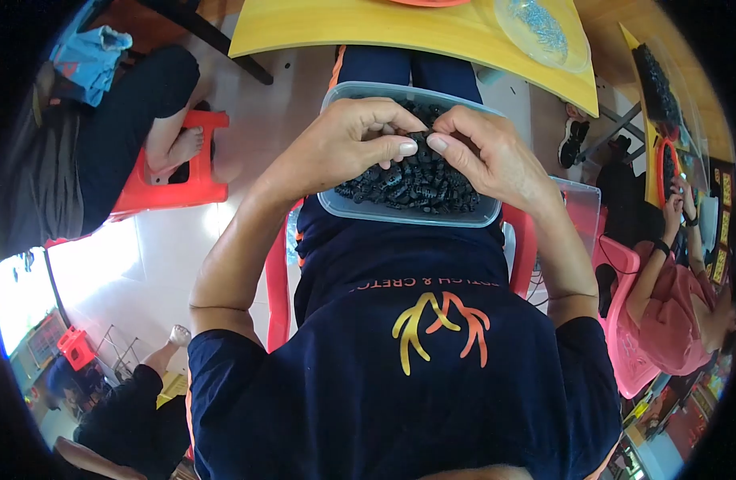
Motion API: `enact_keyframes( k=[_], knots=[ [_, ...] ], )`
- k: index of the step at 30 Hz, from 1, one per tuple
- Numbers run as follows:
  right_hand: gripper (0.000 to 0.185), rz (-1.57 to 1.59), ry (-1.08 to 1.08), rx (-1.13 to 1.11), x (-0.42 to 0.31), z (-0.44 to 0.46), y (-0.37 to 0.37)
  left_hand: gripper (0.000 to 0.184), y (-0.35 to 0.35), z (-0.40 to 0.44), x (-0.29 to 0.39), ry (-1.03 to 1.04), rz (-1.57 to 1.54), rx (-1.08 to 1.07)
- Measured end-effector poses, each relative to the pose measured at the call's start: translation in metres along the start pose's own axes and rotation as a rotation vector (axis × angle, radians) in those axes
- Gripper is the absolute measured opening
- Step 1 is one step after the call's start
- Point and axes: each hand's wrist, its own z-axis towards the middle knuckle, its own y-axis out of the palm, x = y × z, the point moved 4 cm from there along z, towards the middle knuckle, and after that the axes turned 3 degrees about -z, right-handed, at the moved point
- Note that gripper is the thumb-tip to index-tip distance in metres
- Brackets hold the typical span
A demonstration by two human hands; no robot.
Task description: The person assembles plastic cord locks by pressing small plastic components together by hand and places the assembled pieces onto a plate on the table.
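A clear plastic tub (333,203) sits on my lap, heaped with small black plastic parts (416,188). Over the heap, my left hand (344,144) is closed, thumb and fingers pinching a small black part (421,139). My right hand (492,152) meets it from the other side, its thumb and index finger also pinched at the same spot. The fingertips cover most of the part, so its exact shape cannot be made out.
Ahead is a yellow table (344,28) bearing a clear round dish (544,32) of small shiny pieces. A person sits on a red stool (212,160) at left. At right, a person in pink (672,328) handles things by a red tray (666,172).
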Motion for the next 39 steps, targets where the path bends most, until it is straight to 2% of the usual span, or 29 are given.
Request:
enact_keyframes(
  k=[7, 10, 13, 16, 17, 20, 28, 39],
  knots=[
    [0.024, 0.074, -0.063, -0.052, -0.003, 0.0, 0.005, 0.021, 0.003, -0.007, 0.005, -0.003, -0.077, 0.006],
    [0.023, 0.108, -0.089, 0.011, 0.0, -0.003, 0.011, 0.02, 0.006, -0.01, 0.009, -0.015, -0.098, 0.026],
    [0.02, 0.09, -0.214, 0.073, -0.006, -0.007, 0.009, 0.018, 0.009, -0.015, 0.011, -0.004, -0.081, 0.048],
    [0.018, 0.364, -0.171, 0.235, 0.007, -0.022, -0.003, 0.016, -0.003, -0.025, 0.012, 0.025, -0.056, 0.123],
    [0.017, 0.484, -0.228, 0.227, 0.01, -0.022, -0.009, 0.015, -0.009, -0.027, 0.013, 0.034, -0.047, 0.155],
    [0.017, 0.534, -0.076, 0.224, 0.0, -0.021, -0.004, 0.015, -0.004, -0.03, 0.013, 0.004, -0.122, 0.157],
    [0.022, 0.396, -0.083, 0.107, -0.007, -0.012, 0.008, 0.018, 0.008, -0.02, 0.017, 0.065, -0.193, 0.121],
    [0.027, 0.576, 0.075, 0.061, -0.003, -0.014, 0.014, 0.018, 0.012, -0.013, 0.01, 0.087, -0.302, 0.071]
  ],
)
